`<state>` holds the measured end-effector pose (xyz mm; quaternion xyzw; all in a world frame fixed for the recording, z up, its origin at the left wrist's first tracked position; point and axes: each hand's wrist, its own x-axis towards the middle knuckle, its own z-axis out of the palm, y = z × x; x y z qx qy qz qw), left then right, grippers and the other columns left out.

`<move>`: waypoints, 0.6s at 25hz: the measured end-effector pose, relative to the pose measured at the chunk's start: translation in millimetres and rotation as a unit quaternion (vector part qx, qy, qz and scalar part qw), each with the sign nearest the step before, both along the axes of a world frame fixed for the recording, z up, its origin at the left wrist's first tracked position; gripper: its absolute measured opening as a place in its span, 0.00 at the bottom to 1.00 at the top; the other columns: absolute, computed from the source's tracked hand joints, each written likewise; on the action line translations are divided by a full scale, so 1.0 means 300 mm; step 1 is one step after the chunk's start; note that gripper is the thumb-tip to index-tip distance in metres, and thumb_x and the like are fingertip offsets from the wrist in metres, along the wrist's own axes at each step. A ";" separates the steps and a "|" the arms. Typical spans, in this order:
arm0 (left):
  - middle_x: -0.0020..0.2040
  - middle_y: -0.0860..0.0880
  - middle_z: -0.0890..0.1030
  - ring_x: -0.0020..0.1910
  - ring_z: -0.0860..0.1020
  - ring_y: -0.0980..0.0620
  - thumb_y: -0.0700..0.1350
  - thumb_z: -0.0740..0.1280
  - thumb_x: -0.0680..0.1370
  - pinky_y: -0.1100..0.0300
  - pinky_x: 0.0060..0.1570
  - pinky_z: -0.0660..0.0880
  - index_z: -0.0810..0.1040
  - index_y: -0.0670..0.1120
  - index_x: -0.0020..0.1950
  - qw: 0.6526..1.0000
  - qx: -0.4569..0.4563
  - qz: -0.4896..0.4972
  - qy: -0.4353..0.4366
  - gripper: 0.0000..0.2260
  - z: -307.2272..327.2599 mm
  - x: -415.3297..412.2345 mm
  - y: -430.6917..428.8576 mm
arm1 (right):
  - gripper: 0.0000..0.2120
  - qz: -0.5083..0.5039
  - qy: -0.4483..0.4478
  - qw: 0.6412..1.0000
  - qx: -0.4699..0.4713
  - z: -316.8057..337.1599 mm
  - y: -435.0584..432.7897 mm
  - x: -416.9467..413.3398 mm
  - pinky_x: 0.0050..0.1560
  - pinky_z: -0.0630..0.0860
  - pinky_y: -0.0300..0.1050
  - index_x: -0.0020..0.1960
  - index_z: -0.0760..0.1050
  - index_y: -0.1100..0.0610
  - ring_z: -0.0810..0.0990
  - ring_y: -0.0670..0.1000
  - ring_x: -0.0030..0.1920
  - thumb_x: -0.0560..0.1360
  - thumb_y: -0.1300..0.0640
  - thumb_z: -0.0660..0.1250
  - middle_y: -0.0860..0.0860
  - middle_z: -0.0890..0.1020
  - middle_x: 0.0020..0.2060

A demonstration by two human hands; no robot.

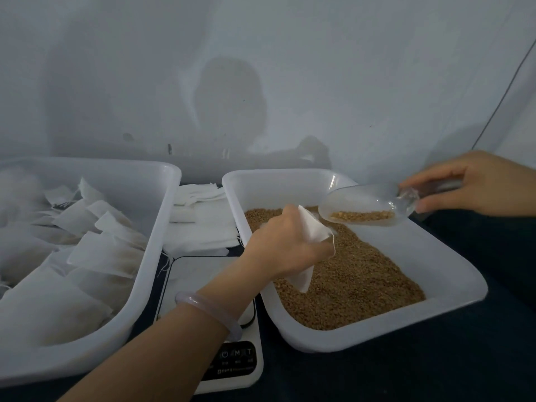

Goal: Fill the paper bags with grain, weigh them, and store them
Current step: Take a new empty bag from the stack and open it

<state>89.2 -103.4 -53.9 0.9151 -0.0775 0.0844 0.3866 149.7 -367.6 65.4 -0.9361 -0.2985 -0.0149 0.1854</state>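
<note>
My left hand [285, 245] grips a small white paper bag [311, 227] over the white tray [452, 274] that holds brown grain [353, 274]. The bag's mouth points up and to the right. My right hand [475, 184] holds the handle of a clear plastic scoop [362, 206] with a little grain lying in it. The scoop's lip hangs just right of the bag's mouth, above the grain. A white digital scale [203, 274] sits between the two trays, partly under my left forearm.
A large white tray [156, 227] on the left holds several filled white bags [95, 250]. A stack of flat bags [200, 224] lies behind the scale. A pale wall stands close behind everything. The table surface is dark.
</note>
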 end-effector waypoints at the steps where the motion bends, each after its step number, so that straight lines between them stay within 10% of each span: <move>1: 0.49 0.51 0.75 0.45 0.76 0.49 0.61 0.68 0.69 0.53 0.42 0.76 0.65 0.47 0.57 1.000 0.014 0.000 0.003 0.26 0.001 0.000 -0.001 | 0.19 0.008 -0.016 1.000 -0.020 0.022 0.023 -0.004 0.49 0.74 0.33 0.48 0.78 0.29 0.77 0.31 0.49 0.57 0.38 0.71 0.31 0.81 0.46; 9: 0.45 0.54 0.74 0.43 0.76 0.52 0.60 0.69 0.68 0.57 0.38 0.74 0.65 0.48 0.56 1.000 0.017 -0.003 0.013 0.24 0.008 -0.003 -0.003 | 0.20 0.057 -0.189 0.973 -0.117 0.083 0.140 -0.028 0.66 0.50 0.42 0.49 0.71 0.30 0.74 0.44 0.54 0.57 0.31 0.61 0.37 0.79 0.49; 15: 0.45 0.53 0.74 0.43 0.76 0.51 0.59 0.69 0.69 0.56 0.38 0.74 0.65 0.48 0.54 1.000 0.007 -0.006 0.011 0.23 0.004 0.001 -0.001 | 0.21 0.038 -0.114 0.989 -0.090 0.061 0.125 -0.021 0.61 0.64 0.43 0.49 0.76 0.33 0.76 0.37 0.50 0.56 0.34 0.66 0.35 0.81 0.46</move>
